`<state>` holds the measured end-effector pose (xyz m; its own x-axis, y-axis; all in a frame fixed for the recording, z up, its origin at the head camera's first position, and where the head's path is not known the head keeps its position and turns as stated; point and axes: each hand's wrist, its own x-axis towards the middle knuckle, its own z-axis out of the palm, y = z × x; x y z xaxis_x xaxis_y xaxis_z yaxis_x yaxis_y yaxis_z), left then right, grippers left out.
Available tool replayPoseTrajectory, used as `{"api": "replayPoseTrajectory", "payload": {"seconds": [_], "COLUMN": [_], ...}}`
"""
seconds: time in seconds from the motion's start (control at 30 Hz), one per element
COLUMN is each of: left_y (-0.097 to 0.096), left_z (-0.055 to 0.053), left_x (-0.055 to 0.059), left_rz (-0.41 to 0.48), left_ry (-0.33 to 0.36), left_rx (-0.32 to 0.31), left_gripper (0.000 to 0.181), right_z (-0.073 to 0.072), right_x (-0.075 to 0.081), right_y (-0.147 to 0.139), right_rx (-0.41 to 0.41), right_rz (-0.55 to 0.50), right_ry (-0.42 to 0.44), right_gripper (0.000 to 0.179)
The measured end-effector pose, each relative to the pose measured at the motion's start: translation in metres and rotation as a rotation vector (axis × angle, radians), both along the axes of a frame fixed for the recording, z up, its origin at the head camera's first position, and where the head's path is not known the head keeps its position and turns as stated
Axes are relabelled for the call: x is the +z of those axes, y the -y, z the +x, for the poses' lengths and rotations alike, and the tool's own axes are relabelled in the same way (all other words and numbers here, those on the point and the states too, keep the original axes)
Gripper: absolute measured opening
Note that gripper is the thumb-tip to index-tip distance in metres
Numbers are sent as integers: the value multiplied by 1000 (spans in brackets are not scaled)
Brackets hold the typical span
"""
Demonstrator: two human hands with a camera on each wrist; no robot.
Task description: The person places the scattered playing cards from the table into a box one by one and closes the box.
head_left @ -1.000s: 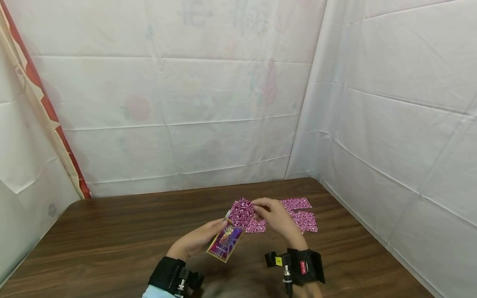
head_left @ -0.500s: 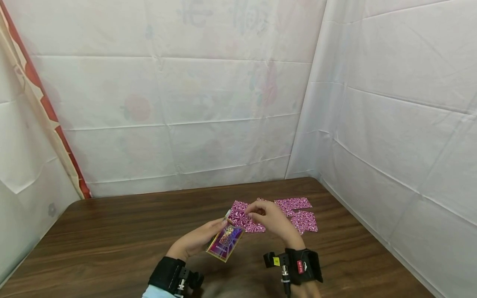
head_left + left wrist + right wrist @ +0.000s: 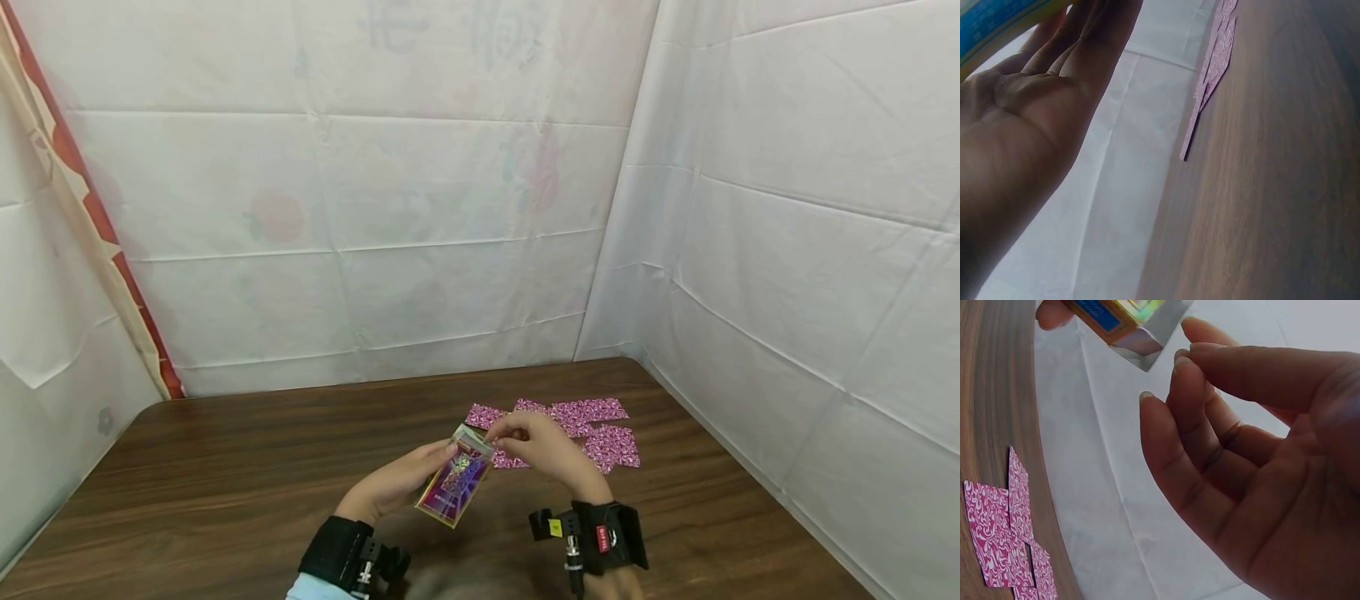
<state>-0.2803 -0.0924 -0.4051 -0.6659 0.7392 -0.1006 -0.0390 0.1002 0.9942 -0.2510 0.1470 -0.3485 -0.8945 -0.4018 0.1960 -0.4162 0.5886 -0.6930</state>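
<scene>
My left hand (image 3: 397,481) grips a purple and gold card box (image 3: 454,487), tilted above the table, its top end towards the right hand. A pale flap (image 3: 1166,331) stands out from that end in the right wrist view. Close to it, my right hand (image 3: 553,452) has loosely bent fingers, with thumb and fingertips near each other and nothing seen between them. Whether a fingertip touches the flap I cannot tell. Several pink-and-white patterned cards (image 3: 612,447) lie spread on the table beyond the right hand, partly hidden by it. The inside of the box is hidden.
The dark wooden table (image 3: 225,475) has its far edge against a white cloth wall (image 3: 375,208). Another white cloth (image 3: 810,250) hangs along the right side. A black strap with a camera sits on each wrist.
A patterned card at the box's top end has gone down out of sight, leaving the pale top showing. My right hand has shifted slightly left towards the box; the left hand stays put.
</scene>
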Motion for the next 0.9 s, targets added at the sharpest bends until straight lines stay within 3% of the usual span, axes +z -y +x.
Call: {"api": "replayPoseTrajectory", "payload": {"seconds": [0.13, 0.33, 0.43, 0.73, 0.9], "left_y": [0, 0, 0, 0, 0], "left_z": [1, 2, 2, 1, 1], "left_x": [0, 1, 0, -3, -2], "left_rz": [-12, -12, -9, -15, -27], "left_ry": [-4, -4, -2, -5, -14], "left_rx": [21, 31, 29, 28, 36], "left_gripper": [69, 69, 68, 69, 68], "right_z": [-1, -9, -14, -23, -23], "right_x": [0, -15, -28, -61, -70], "right_y": [-8, -31, -45, -72, -76], "right_rx": [-55, -319, -403, -472, -461], "right_rz": [-11, 23, 60, 197, 193], "right_ry": [12, -7, 15, 90, 175], "right_gripper": [17, 17, 17, 37, 54]}}
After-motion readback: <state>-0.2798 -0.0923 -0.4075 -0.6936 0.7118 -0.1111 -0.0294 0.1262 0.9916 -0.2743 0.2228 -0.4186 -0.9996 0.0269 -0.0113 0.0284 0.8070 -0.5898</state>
